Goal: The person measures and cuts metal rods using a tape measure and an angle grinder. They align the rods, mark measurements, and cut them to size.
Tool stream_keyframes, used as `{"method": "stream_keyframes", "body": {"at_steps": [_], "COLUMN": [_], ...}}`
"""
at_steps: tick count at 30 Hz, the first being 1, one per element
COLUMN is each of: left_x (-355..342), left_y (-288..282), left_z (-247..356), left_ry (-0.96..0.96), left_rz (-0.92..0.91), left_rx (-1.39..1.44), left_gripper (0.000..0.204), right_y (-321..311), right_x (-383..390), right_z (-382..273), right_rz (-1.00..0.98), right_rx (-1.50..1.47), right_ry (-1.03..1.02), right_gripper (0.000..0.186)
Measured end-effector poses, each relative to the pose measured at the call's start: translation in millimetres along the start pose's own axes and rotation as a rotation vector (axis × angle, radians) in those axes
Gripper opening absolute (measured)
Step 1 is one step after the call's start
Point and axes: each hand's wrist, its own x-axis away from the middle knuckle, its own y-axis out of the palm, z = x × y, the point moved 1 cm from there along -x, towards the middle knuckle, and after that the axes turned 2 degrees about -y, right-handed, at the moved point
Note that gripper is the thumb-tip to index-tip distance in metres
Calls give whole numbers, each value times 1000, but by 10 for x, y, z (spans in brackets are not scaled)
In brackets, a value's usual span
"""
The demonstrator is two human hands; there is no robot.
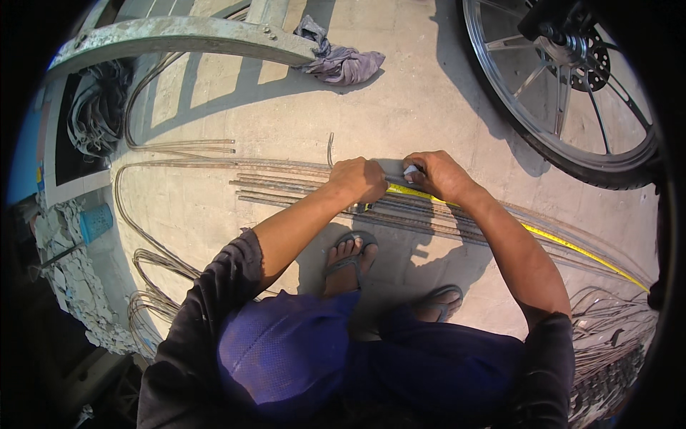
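Observation:
My left hand (357, 179) is closed over the yellow tape measure (568, 245) and the long steel rods (279, 184). The tape's blade runs rightward along the rods, and its dark case (364, 207) partly shows below my left hand. My right hand (446, 175) pinches a small whitish piece (412, 171), too small to name, just above the blade. A short bent piece of rod (331, 146) lies above the bundle, while longer rods bend round in hairpins at the left. My sandalled feet (350, 257) stand just below the rods.
A motorbike wheel (516, 100) is at the upper right. A pale beam (186, 34) with a grey rag (343, 66) spans the upper left. A blue bucket (96, 224) and rubble sit at left. Bundled thin rods (607, 322) lie at lower right on the paving (421, 272).

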Motion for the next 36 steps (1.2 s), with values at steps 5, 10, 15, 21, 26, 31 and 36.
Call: {"method": "stream_keyframes", "body": {"at_steps": [5,10,15,21,26,31,36], "left_x": [-46,-91,-94,-51,-68,-126,-147], "left_y": [16,65,77,46,67,99,103], "left_z": [-4,-48,-58,-40,-65,-63,-65], "left_ry": [-20,38,26,45,46,77,62], "left_rz": [2,25,20,30,53,50,29], "left_rx": [-3,0,-2,25,-1,-22,-68], "left_gripper": [41,39,38,38,38,37,38], "right_y": [7,43,60,69,107,145,114], "right_x": [-23,-35,34,27,89,62,64], "right_z": [9,49,59,77,89,88,126], "right_rz": [-56,111,44,134,111,192,149], "right_rx": [54,107,58,158,151,215,143], "right_ry": [-29,-15,-41,2,-140,-32,-125], "right_gripper": [22,21,20,22,22,22,18]}}
